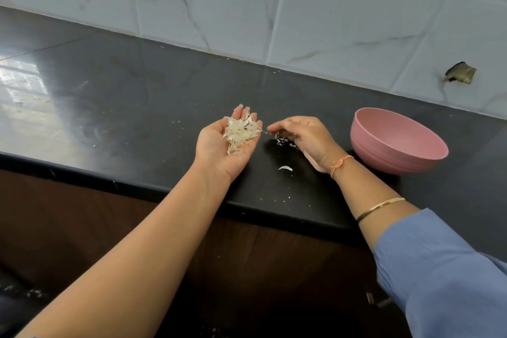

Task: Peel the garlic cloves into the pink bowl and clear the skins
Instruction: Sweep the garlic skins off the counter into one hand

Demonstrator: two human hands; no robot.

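Observation:
My left hand (219, 145) lies palm up over the black counter and carries a heap of pale garlic skins (241, 132) in its cupped palm. Just to its right, my right hand (304, 137) hovers palm down over a few small skin scraps (282, 141), its fingertips pinching at tiny bits. One larger white skin piece (285, 168) lies on the counter nearer to me. The pink bowl (397, 140) stands to the right of my right hand; its inside is hidden from this angle.
The black counter (137, 96) runs from left to right, with tiny white flecks scattered near its front edge (274, 200). A marble-tiled wall (301, 8) backs it, with a broken hole (459, 73) at the right. Dark brown cabinet fronts lie below the counter.

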